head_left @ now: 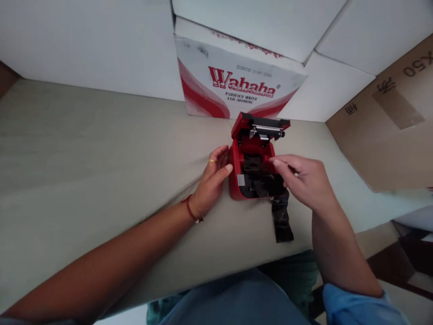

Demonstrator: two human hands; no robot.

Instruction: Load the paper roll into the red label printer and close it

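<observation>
A small red machine (233, 184) stands on the pale table with its black and red lid (265, 127) raised. Inside it lies crumpled dark film, and a strip of this black film (281, 219) hangs out over the front right corner onto the table. My left hand (214, 180) rests against the machine's left side, fingers apart, holding nothing. My right hand (301, 178) is at the machine's right edge, with thumb and forefinger pinched together over the opening. What the pinch holds, if anything, is too small to make out.
Behind the machine, a white and red Wahaha carton (243, 85) stands against white boxes (88, 45). A brown cardboard box (385, 117) is at the right. The table's front edge (203, 291) runs close to my body.
</observation>
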